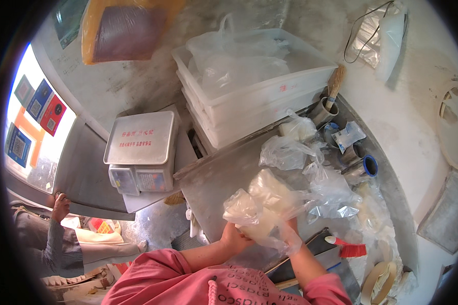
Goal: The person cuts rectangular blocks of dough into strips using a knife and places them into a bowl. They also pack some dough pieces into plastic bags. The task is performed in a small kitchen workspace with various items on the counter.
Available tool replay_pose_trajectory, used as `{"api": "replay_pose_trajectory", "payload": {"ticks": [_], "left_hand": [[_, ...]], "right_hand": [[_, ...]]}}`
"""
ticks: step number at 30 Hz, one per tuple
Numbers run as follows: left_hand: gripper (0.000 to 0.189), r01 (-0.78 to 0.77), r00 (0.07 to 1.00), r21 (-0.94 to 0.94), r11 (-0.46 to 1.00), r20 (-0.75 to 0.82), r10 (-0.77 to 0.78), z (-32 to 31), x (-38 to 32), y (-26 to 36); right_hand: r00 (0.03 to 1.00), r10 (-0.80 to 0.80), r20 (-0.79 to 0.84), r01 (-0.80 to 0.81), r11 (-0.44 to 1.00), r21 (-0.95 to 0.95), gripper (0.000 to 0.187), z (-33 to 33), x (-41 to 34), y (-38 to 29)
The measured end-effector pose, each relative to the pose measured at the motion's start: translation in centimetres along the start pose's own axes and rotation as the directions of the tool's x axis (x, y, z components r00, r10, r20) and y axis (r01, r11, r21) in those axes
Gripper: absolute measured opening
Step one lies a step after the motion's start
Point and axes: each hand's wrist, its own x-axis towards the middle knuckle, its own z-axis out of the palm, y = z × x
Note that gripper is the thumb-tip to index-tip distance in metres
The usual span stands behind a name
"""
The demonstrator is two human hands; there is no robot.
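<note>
Clear plastic bags with pale, cream-coloured contents (pixel 273 192) are before me, above the grey worktop (pixel 217 190). My left hand (pixel 234 237) holds the lower left side of a bag; its fingers are partly under the bag. Around the right side of the bags is my right hand (pixel 290 227), largely hidden behind loose plastic. One filled bag bulges at the left and another sits behind it. Beyond them, more clear bags (pixel 284 152) lie on the worktop, with crumpled plastic (pixel 330 187) to the right.
Stacked white plastic trays (pixel 252 91) hold bags at the back. A weighing scale (pixel 141 152) stands left. Metal cylinders (pixel 358 167), a straw brush (pixel 334 85) and a red-bristled brush (pixel 353 249) are on the right. Another person's hand (pixel 62 206) touches a ledge at far left.
</note>
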Motion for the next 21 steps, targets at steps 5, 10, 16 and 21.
{"api": "replay_pose_trajectory", "payload": {"ticks": [5,10,16,21], "left_hand": [[0.073,-0.073,0.991,0.01,0.997,0.116,0.072,2.0,0.9,1.5],[0.065,-0.135,0.917,-0.026,0.991,0.377,0.135,2.9,4.1,5.8],[0.053,-0.394,0.902,0.247,0.885,0.292,0.319,3.6,4.6,12.7],[0.052,-0.276,0.485,0.885,-0.376,0.465,0.74,-3.0,6.3,8.7]], "right_hand": [[0.992,0.083,0.096,-0.105,0.959,0.264,0.045,1.7,0.0,-2.7],[0.965,0.251,0.077,-0.235,0.696,0.678,0.047,4.1,2.9,0.8],[0.943,0.323,-0.083,-0.258,0.866,0.429,0.06,3.7,8.4,3.2],[0.917,0.301,-0.262,-0.247,0.944,0.218,0.04,1.2,1.5,9.2]]}}
